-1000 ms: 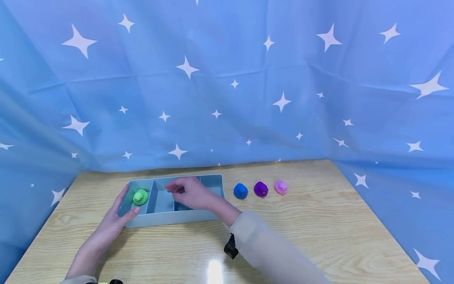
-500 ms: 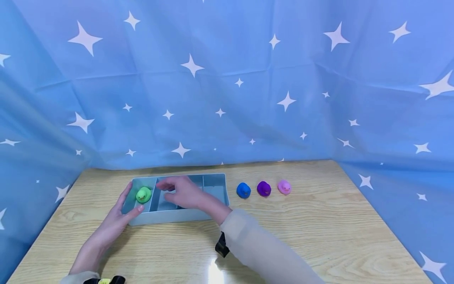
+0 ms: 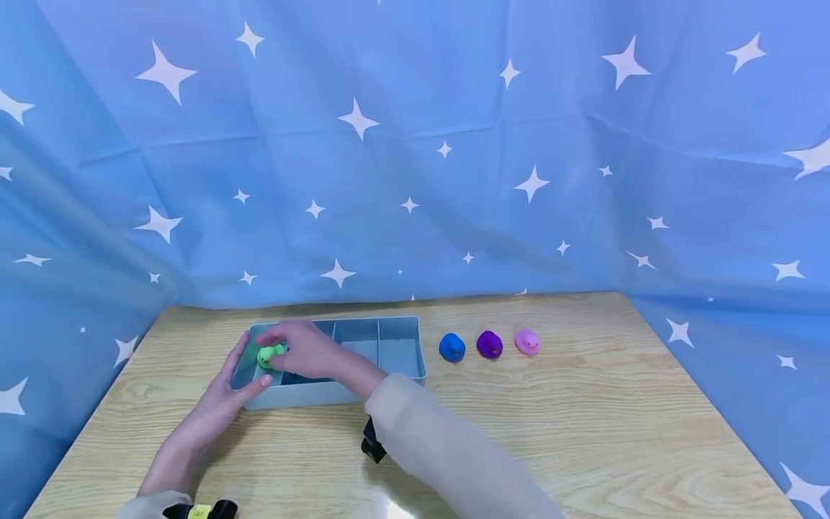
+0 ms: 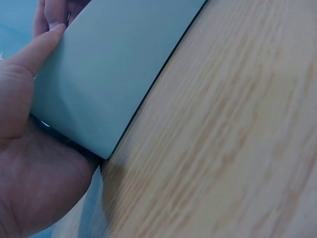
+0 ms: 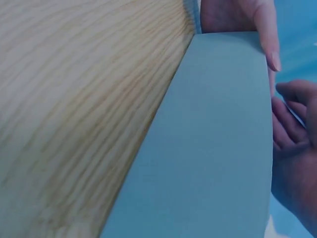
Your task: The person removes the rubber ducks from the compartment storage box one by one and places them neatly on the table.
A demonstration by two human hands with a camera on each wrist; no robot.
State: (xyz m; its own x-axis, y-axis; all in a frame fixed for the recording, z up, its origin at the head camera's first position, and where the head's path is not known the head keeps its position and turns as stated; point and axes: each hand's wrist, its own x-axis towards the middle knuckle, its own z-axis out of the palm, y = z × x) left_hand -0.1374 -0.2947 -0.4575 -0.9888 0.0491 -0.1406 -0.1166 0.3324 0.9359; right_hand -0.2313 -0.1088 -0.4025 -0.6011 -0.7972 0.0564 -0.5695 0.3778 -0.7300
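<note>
A long blue-grey box (image 3: 311,393) with several compartments stands on the wooden table, a green rubber duck (image 3: 267,355) in its leftmost compartment. My left hand (image 3: 217,404) holds the box's left end, thumb on the front rim and fingers at the far side. My right hand (image 3: 305,349) hangs over the left part of the box, thumb and fingertips spread to either side of the duck. Whether they touch it cannot be seen. In the right wrist view the front wall hides the duck, and the right hand's fingers (image 5: 290,124) show beyond the rim.
To the right of the box sit a blue duck (image 3: 452,347), a purple duck (image 3: 489,344) and a pink duck (image 3: 527,342) in a row. A blue curtain (image 3: 415,144) with white stars hangs behind the wooden table (image 3: 583,418).
My right hand has moved left across the box, from over its middle compartments to the green duck. My left hand keeps its hold on the box end. The head view has shifted slightly.
</note>
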